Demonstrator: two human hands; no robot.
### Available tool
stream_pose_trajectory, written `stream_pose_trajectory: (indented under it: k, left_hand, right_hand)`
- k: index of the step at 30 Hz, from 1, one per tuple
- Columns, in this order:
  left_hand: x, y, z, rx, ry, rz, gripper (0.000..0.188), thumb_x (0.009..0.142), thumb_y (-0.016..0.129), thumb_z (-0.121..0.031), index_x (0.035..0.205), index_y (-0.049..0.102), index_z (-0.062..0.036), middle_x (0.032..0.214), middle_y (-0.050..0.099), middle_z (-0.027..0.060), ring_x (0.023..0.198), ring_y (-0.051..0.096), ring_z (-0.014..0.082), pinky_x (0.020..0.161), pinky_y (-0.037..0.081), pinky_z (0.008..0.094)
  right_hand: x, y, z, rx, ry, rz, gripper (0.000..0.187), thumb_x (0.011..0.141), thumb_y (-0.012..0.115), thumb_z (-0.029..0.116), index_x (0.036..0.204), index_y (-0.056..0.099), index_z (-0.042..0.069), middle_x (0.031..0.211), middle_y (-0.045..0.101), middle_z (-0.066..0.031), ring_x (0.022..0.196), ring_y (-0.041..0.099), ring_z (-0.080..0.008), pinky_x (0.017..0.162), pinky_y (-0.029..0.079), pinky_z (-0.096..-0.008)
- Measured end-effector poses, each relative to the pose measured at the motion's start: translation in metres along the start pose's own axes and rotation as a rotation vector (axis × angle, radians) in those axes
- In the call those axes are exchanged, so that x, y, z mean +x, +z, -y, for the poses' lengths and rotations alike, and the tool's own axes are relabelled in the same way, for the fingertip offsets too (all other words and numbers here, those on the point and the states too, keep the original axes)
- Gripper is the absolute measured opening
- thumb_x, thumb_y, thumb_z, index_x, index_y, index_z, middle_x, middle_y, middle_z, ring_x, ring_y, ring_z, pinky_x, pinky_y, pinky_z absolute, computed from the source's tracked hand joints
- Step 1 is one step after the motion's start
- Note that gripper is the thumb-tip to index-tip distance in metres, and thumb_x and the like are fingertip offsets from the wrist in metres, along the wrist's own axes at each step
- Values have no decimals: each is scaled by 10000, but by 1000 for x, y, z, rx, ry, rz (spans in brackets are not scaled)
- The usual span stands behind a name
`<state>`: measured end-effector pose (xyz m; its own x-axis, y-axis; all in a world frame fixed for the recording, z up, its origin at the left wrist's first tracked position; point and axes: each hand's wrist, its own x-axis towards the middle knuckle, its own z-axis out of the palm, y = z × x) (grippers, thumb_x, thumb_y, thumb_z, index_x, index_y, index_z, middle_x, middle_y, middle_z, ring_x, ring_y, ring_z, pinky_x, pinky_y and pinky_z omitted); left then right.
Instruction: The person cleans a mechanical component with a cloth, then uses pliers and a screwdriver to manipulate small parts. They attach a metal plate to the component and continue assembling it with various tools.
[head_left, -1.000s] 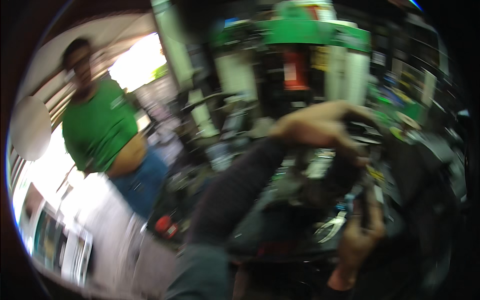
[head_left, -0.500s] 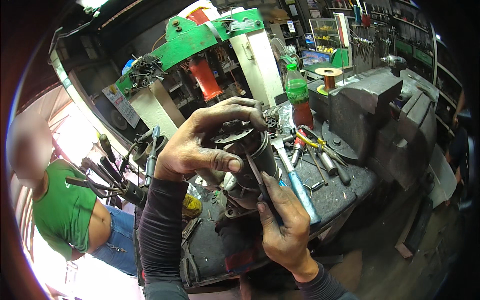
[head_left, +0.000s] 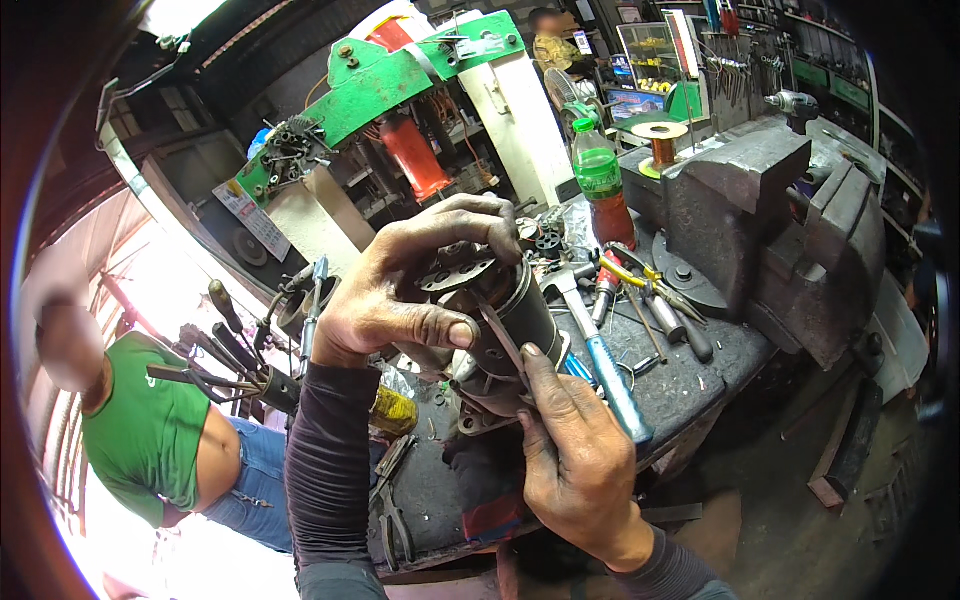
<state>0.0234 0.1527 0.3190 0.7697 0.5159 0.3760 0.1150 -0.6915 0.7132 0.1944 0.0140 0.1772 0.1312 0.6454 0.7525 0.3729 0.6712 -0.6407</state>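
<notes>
A dark metal cylinder (head_left: 538, 322), looking like a motor housing, stands on the bench in front of me. My left hand (head_left: 385, 290) curls over its top, thumb and fingers gripping a round, holed metal plate (head_left: 458, 274) that sits tilted at the open end. In my right hand (head_left: 582, 462) is a thin, flat metal blade (head_left: 502, 336), pinched between thumb and fingers. Its upper end reaches under the plate, beside my left thumb; whether it touches there I cannot tell. The blade's lower end is hidden by my right fingers.
Right of the cylinder lie a blue-handled hammer (head_left: 606, 362) and yellow-handled pliers (head_left: 640, 275). Behind them stands a bottle (head_left: 602, 185) of red liquid. A big bench vise (head_left: 745, 235) fills the right side. Leftward, a person in green (head_left: 150, 420) stands past a tool holder (head_left: 278, 388).
The whole view has shifted slightly, and another person shows at the back. Both hands keep their grips; the blade stays at the plate with little visible movement.
</notes>
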Motion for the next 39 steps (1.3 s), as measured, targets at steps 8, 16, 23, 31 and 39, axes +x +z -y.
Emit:
stream_pose_trajectory:
  k: [8,16,23,31,39]
  left_hand:
    - [-1,2,-2,6,2,18,721,613,990,-382,1177,734,-14,1368,577,149,1278,574,272,1117,423,385]
    - [-1,3,0,-22,12,-12,734,616,991,-403,1170,729,-1,1365,573,149,1266,577,266,1113,427,385]
    - [-1,6,1,-1,-13,-38,820,524,994,-416,1148,695,22,1356,535,201,1246,558,279,1087,431,386]
    - [-3,11,1,-46,-14,-90,740,601,965,-436,1152,732,-1,1302,609,151,1264,576,272,1105,421,381]
    - [-2,16,4,-57,-18,-142,763,573,957,-448,1140,733,11,1299,606,160,1244,582,284,1094,429,381]
  right_hand:
    - [7,7,-35,425,-51,55,541,880,702,-95,1413,618,-50,1085,715,-219,943,722,-327,851,569,-373]
    - [-2,-13,-12,137,9,68,588,871,687,-90,1448,584,-39,1087,679,-221,922,700,-391,831,569,-435]
    - [18,-52,20,-355,-6,249,583,834,666,-6,1412,603,-58,1019,635,-176,807,671,-330,723,577,-413]
    - [37,-56,39,-502,-80,294,588,809,680,11,1389,616,-58,1068,662,-208,818,687,-348,703,587,-416]
    - [34,-51,19,-231,-25,297,559,833,669,-32,1388,611,-65,1049,664,-243,853,695,-400,748,584,-453]
